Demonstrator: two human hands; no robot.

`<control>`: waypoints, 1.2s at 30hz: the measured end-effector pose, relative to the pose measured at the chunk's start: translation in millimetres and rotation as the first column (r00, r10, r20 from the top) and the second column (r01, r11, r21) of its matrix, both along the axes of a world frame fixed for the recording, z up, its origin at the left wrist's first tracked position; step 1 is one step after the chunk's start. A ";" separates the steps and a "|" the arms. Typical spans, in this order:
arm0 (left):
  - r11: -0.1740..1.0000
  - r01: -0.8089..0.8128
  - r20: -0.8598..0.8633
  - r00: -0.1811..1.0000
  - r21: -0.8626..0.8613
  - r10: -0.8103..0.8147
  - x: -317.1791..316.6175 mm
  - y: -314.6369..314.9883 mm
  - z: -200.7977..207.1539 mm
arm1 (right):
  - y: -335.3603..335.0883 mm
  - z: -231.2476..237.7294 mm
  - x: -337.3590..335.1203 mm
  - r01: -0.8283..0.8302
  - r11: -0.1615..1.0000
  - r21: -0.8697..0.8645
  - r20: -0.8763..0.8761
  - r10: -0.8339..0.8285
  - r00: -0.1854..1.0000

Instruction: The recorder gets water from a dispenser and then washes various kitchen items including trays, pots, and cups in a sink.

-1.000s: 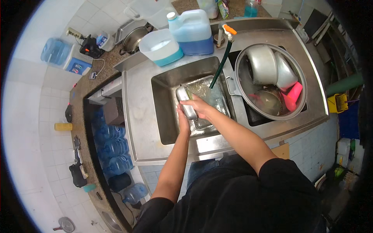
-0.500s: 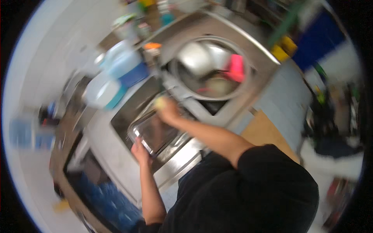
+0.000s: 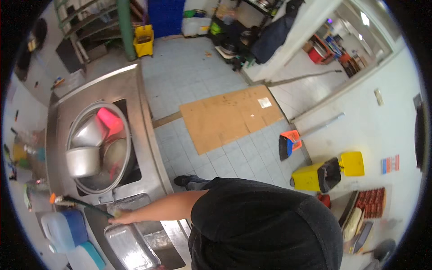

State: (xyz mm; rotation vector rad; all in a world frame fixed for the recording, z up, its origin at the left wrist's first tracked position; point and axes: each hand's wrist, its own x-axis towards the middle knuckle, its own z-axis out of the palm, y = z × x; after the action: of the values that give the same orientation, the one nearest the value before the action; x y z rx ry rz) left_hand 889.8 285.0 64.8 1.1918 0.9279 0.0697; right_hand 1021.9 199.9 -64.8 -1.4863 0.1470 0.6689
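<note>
My right hand (image 3: pixel 122 218) reaches over the sink at the lower left, its fingers closed on a small pale yellow sponge (image 3: pixel 118 213). Just below that hand, a shiny rectangular metal pan (image 3: pixel 130 245) lies tilted in the sink basin (image 3: pixel 173 252). The hand is at the pan's far end. A dark hose-like tap (image 3: pixel 85 206) with an orange end reaches close to my fingers. Of my left hand, only a possible sliver of skin shows at the lower edge by the pan's corner; its fingers are hidden.
A large round basin (image 3: pixel 129 157) holds metal pots (image 3: pixel 83 163) and a bright pink container (image 3: pixel 110 121). Blue-liquid jugs (image 3: pixel 67 230) stand beside the sink. Cardboard (image 3: pixel 229 119) lies on the tiled floor. Against the right wall are a dustpan (image 3: pixel 292 140) and a yellow bin (image 3: pixel 310 176).
The view has swung to the right, so the sink now sits at the lower left. My left hand, earlier on the pan's edge, has almost left the picture. My right hand still holds the sponge.
</note>
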 end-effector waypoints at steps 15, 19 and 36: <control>0.955 0.231 0.128 0.969 -0.186 -0.209 -29.4 90.9 -96.3 | 63.5 20.4 -56.6 -0.458 0.634 -0.623 0.561 0.770 0.304; 0.928 0.372 -0.087 0.924 -0.026 -0.373 -64.2 131.3 -107.2 | 33.8 15.7 -61.3 -0.480 0.542 -0.690 0.628 0.778 -0.025; 0.768 0.606 -0.340 0.781 0.206 -0.524 -50.4 167.2 -158.4 | 29.8 -18.8 -39.3 -0.259 0.411 -0.874 0.450 0.886 -0.114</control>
State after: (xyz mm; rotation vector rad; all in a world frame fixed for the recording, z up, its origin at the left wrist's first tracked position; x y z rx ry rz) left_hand 839.5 452.2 -93.6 1.7707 0.7560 -0.4692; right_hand 982.5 229.7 -83.6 -2.2950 -1.7023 0.2940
